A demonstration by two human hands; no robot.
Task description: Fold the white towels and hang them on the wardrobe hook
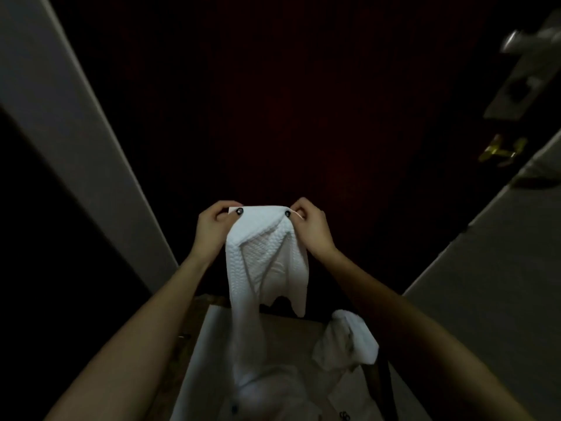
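Observation:
A white textured towel (pixel 267 262) hangs in front of me, held up by its top edge. My left hand (pixel 212 229) pinches the top left corner and my right hand (pixel 311 229) pinches the top right corner. The towel's sides fold inward and its long lower part trails down into a white box (pixel 197 360) below. Another white towel (pixel 346 341) lies bunched over the box's right side. More white cloth (pixel 273 390) sits inside the box. No hook is visible.
A dark red door (pixel 288 101) fills the view ahead, with a silver handle (pixel 528 41) and a brass latch (pixel 501 151) at the right. A pale door frame (pixel 76 117) runs down the left. Grey floor (pixel 485 284) lies to the right.

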